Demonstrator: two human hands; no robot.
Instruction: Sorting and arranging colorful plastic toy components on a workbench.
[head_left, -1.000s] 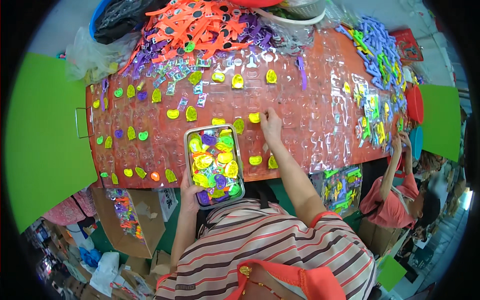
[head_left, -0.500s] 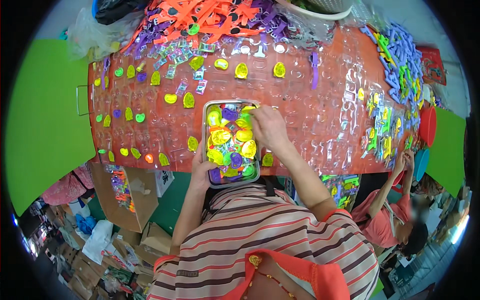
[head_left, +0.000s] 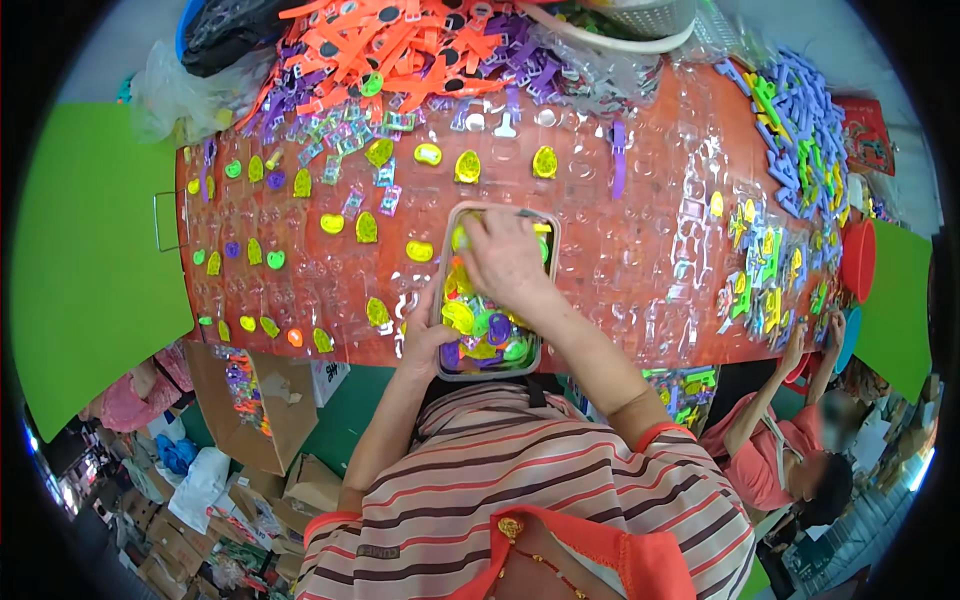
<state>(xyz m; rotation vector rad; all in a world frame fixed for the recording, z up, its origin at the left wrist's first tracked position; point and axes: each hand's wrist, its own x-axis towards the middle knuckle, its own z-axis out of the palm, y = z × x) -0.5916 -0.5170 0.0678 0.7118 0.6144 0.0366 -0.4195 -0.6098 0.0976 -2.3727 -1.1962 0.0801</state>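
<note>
A clear rectangular plastic box [head_left: 490, 377] of small yellow, purple, green and orange plastic pieces is in front of me at the table's near side. My left hand [head_left: 426, 338] grips its left wall, thumb over the rim. Over the far half of the box is my right hand [head_left: 508, 258], its fingers bent down among the pieces beside a yellow piece [head_left: 460, 238]. Whatever its fingertips pinch is hidden. A purple oval piece [head_left: 499, 328] shows in the near half. Left of the box, a yellow oval piece [head_left: 419, 251] lies in the clear molded sheets on the table.
Clear blister sheets [head_left: 620, 270] cover the red table, several cavities holding pieces. Orange and purple straps [head_left: 400, 50] are heaped at the back beside a white basket [head_left: 640, 25]. Blue and green parts [head_left: 800, 130] pile up at right, where a co-worker's hands [head_left: 815, 345] work. A cardboard box [head_left: 285, 390] stands below left.
The box has shifted right with my left hand. My right hand has moved from the box's right rim in over the pieces. A yellow oval piece now shows left of the box.
</note>
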